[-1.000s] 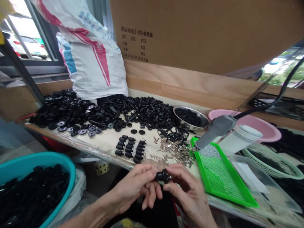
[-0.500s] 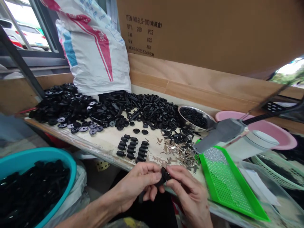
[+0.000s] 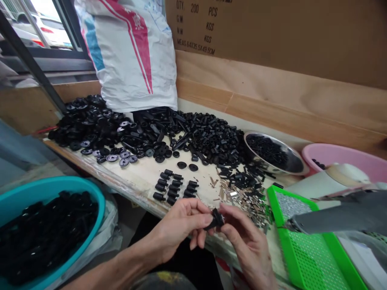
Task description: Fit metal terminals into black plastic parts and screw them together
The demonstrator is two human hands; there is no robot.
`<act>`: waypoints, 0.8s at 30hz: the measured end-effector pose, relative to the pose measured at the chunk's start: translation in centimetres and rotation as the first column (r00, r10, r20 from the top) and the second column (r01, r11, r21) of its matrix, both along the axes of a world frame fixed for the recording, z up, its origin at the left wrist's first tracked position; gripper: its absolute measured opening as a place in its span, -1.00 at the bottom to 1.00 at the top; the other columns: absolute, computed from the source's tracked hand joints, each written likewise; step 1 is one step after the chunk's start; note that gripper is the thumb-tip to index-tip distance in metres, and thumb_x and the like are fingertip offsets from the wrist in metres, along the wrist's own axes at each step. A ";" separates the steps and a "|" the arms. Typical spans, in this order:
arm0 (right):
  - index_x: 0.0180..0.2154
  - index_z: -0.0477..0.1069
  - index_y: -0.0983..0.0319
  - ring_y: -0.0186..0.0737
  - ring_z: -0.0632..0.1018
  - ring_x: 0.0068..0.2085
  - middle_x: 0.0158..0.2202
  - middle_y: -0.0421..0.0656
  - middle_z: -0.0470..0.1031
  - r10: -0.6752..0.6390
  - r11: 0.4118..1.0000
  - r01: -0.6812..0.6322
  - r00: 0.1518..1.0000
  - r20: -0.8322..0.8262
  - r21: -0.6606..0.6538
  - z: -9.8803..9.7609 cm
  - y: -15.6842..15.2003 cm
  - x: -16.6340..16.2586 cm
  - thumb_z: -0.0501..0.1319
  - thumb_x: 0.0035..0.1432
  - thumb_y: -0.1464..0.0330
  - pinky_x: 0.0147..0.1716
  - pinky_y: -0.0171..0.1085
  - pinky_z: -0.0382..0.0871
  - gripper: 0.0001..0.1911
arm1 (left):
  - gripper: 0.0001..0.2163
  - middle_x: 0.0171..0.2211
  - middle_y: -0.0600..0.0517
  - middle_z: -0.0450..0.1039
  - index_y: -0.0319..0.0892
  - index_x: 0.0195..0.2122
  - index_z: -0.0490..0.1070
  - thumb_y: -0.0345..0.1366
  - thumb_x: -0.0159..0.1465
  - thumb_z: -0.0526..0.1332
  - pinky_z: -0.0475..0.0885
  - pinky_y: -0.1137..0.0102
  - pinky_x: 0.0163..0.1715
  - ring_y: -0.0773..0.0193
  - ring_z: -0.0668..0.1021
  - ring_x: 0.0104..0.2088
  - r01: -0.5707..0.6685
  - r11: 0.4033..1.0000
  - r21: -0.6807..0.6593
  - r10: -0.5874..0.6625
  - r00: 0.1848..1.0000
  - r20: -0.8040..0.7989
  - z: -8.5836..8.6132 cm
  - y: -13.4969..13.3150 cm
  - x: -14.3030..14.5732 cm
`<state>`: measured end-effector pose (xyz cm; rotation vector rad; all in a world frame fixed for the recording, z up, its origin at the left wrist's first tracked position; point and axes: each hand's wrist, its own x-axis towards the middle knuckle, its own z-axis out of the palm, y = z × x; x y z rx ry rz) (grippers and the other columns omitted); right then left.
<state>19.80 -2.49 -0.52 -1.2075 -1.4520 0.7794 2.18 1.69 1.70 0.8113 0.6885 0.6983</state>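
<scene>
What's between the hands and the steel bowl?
Head view: small silver metal pieces, then short black tubes, lying on the bench.

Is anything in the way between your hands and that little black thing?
No, nothing visible is in the way. The black part sits between the left hand and the right hand, and the fingers of both hands touch it.

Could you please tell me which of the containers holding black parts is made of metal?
The stainless steel bowl on the bench, beside the pink basin; the teal basin is plastic.
</scene>
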 end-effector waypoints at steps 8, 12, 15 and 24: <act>-0.05 0.48 0.04 -0.17 0.50 -0.07 -0.11 -0.15 0.48 0.123 0.992 -0.122 0.978 0.168 -0.014 0.6 1.3 1.2 0.21 0.17 0.35 -0.19 -0.33 0.44 -0.71 | -0.83 -0.71 0.15 0.29 -0.29 -0.33 0.38 -0.32 0.09 0.28 0.18 0.60 -0.73 0.48 0.31 -0.72 0.022 0.997 0.077 -0.009 0.986 -0.169 0.7 0.6 0.3; -0.05 0.48 0.04 -0.15 0.51 -0.09 -0.13 -0.13 0.49 0.120 0.993 -0.122 0.972 0.201 -0.001 0.5 1.5 1.6 0.21 0.17 0.35 -0.23 -0.32 0.45 -0.71 | -0.78 -0.57 0.06 0.41 -0.27 -0.28 0.34 -0.29 0.09 0.28 0.18 0.60 -0.74 0.46 0.36 -0.69 0.106 0.994 -0.021 -0.107 0.994 -0.015 0.1 1.4 0.1; -0.06 0.49 0.03 -0.17 0.51 -0.10 -0.13 -0.14 0.49 0.126 0.992 -0.128 0.975 0.185 -0.002 0.2 1.8 1.5 0.22 0.16 0.37 -0.22 -0.32 0.44 -0.71 | -0.81 -0.57 0.09 0.39 -0.24 -0.27 0.30 -0.32 0.12 0.25 0.15 0.61 -0.74 0.48 0.34 -0.69 0.085 0.996 -0.030 -0.085 0.996 0.000 -0.3 1.2 0.3; -0.08 0.49 0.01 -0.24 0.51 -0.14 -0.12 -0.18 0.45 0.117 0.992 -0.111 0.988 0.097 -0.063 0.3 2.2 1.0 0.25 0.13 0.37 -0.31 -0.42 0.44 -0.70 | -0.87 -0.65 0.14 0.32 -0.19 -0.31 0.25 -0.30 0.18 0.20 0.10 0.59 -0.76 0.48 0.24 -0.74 0.032 0.999 -0.014 -0.031 0.999 0.026 -1.3 1.1 0.5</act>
